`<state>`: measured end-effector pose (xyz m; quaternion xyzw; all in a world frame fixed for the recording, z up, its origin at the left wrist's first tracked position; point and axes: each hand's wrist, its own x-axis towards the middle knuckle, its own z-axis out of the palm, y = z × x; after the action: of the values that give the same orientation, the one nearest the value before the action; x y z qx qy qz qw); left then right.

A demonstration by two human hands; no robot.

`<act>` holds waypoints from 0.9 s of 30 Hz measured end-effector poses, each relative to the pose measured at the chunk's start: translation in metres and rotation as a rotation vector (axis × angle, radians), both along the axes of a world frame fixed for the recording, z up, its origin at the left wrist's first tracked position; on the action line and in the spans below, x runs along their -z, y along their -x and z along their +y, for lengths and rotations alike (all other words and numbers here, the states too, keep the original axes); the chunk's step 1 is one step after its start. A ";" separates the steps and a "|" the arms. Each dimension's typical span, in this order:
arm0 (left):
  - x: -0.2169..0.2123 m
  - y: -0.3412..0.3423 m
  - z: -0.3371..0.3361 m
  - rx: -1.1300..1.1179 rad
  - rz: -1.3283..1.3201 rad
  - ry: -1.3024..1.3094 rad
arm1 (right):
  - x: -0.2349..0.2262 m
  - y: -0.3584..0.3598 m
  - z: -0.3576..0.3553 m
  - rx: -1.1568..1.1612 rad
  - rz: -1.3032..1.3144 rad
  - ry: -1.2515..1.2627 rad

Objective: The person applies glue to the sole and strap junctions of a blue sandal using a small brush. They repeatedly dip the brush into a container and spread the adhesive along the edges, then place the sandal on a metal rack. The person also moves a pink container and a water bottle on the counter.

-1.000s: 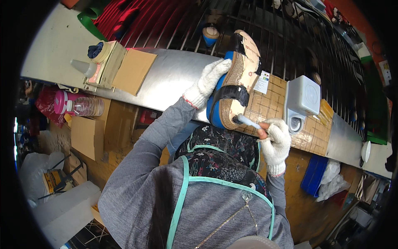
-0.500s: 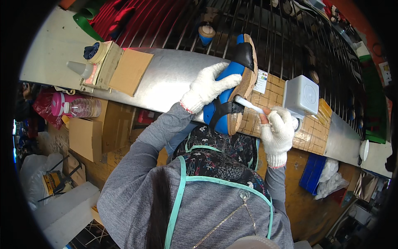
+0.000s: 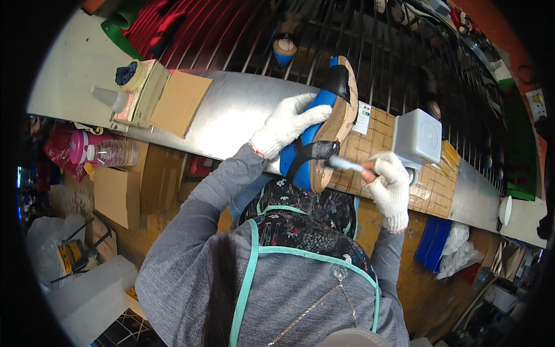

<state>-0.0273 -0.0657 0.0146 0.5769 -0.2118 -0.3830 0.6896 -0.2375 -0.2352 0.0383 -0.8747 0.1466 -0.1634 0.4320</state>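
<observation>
My left hand point(image 3: 291, 122), in a white knitted glove, is closed round the side of a blue shoe last point(image 3: 317, 118) fitted with black straps. The last is tilted so its tan sole point(image 3: 337, 124) faces right. A wide black strap point(image 3: 339, 80) crosses its far end, and more black straps point(image 3: 315, 152) cross nearer to me. Between thumb and fingers, my gloved right hand point(image 3: 388, 182) pinches a brush point(image 3: 346, 164) with a pale handle, slightly blurred. The brush tip is at the sole's edge beside the nearer strap; whether it touches is unclear. The glove leaves some fingertips bare.
A white square container point(image 3: 417, 137) stands on patterned cardboard point(image 3: 370, 150) at right. Left on the metal bench point(image 3: 225, 104) lie a brown cardboard sheet point(image 3: 181, 103) and a small box point(image 3: 144, 92). Beyond runs a rack of metal bars point(image 3: 248, 49) with another blue last point(image 3: 283, 53).
The brush and my right hand have shifted slightly down and left along the sole's edge. The last has turned and lowered a little in my left hand.
</observation>
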 end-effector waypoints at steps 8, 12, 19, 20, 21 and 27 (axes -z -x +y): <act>-0.012 -0.001 -0.007 0.036 -0.023 -0.005 | -0.014 -0.012 0.002 0.043 -0.138 0.456; -0.020 -0.004 -0.004 0.060 -0.072 -0.067 | -0.020 -0.009 0.005 -0.014 -0.090 0.523; -0.009 -0.007 0.000 0.067 0.001 0.031 | -0.021 -0.016 -0.013 -0.128 -0.069 0.117; -0.006 -0.009 0.000 0.062 0.011 0.041 | -0.018 -0.022 -0.013 -0.038 -0.096 -0.034; -0.002 -0.011 0.001 0.071 0.010 0.071 | -0.016 -0.028 -0.013 0.056 -0.111 -0.213; 0.013 -0.019 0.007 0.149 0.145 0.231 | -0.024 -0.080 -0.035 0.260 -0.244 0.132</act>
<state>-0.0079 -0.0591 0.0018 0.4471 -0.2462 -0.4468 0.7348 -0.1575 -0.2703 0.0624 -0.8485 0.1939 -0.3322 0.3635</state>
